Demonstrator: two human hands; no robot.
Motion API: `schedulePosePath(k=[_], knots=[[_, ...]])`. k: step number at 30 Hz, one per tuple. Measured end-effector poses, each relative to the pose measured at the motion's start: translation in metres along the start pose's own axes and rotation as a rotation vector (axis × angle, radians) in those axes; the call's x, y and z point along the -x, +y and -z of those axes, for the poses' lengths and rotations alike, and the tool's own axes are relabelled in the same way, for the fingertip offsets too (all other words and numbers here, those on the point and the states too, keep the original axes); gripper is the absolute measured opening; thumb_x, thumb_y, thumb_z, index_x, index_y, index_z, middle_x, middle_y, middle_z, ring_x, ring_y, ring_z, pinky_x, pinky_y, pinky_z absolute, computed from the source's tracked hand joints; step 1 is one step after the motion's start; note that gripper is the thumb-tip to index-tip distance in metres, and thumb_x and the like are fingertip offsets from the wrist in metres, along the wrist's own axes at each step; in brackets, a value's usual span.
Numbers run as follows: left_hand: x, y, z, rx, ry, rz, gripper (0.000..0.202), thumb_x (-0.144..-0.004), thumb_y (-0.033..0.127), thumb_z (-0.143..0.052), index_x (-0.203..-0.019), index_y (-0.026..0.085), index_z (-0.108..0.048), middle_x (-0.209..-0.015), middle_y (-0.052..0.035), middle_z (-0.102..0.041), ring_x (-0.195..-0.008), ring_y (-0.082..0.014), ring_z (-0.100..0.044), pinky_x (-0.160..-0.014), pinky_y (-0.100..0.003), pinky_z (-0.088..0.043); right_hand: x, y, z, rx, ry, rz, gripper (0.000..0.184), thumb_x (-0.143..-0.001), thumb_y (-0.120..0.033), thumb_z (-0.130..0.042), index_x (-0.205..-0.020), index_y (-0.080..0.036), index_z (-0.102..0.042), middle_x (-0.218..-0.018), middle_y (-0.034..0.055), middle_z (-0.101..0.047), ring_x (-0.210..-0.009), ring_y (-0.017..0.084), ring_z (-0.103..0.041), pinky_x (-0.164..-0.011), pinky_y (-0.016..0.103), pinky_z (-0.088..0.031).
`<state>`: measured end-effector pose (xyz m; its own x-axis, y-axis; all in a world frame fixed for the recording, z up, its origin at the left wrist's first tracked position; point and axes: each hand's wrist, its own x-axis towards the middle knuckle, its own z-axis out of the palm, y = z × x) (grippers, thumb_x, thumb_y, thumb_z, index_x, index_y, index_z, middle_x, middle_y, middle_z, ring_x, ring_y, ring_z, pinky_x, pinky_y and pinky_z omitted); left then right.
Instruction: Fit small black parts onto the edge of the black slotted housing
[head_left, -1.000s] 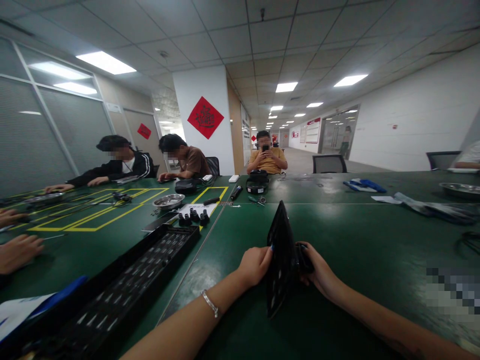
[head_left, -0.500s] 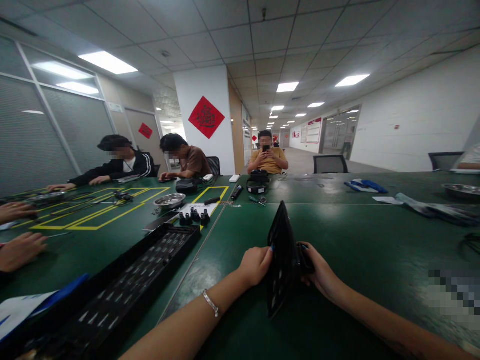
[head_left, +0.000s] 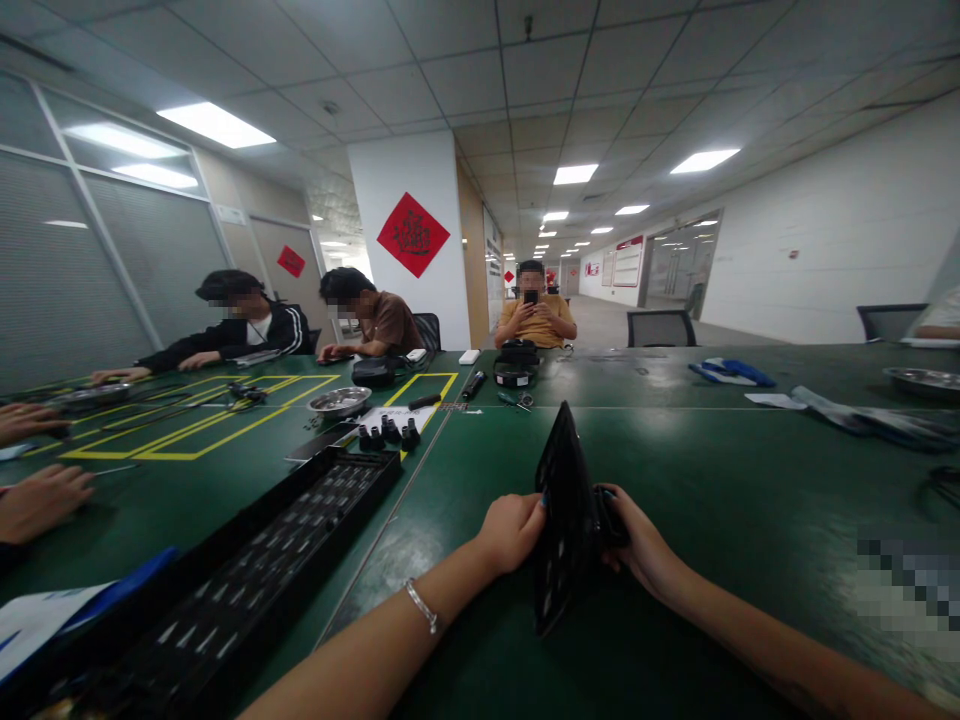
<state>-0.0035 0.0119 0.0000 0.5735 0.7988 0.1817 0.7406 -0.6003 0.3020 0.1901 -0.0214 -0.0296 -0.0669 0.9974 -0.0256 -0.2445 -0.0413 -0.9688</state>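
Observation:
A thin black panel stands on edge, upright and slightly tilted, in front of me over the green table. My left hand grips its left side, thumb pressed on the face near a small blue spot. On the panel's other side, my right hand is closed around a small black block-like part. Whether that part is joined to the panel I cannot tell; some of my right fingers are hidden. To the left lies a long black tray with rows of pale slots or pieces, and several black cylindrical parts stand beyond it.
Around the green table are a metal bowl, a black pouch, a screwdriver-like tool, blue cloth items and a plastic bag. Another person's hands rest at the left edge. Several people sit around the table.
My hands and the panel hold almost the same position. The other person's upper hand at the left edge has shifted slightly.

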Motion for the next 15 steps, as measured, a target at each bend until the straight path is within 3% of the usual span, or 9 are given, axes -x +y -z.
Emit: schedulePosePath(k=[15], knots=[[-0.0012,-0.0053,-0.0057,-0.005,0.006,-0.019,0.045,-0.091,0.034,-0.015,-0.083,0.018,-0.056,-0.078,-0.0054,-0.063,-0.076,-0.02,-0.06,-0.066,-0.026,-0.039,-0.0017,0.0012,-0.0003,0.011,0.007,0.0,0.037,-0.079,-0.046,-0.042,-0.105,-0.019,-0.041,-0.059,-0.0013,-0.056,-0.039,0.011,-0.05,-0.031,0.018,-0.032]])
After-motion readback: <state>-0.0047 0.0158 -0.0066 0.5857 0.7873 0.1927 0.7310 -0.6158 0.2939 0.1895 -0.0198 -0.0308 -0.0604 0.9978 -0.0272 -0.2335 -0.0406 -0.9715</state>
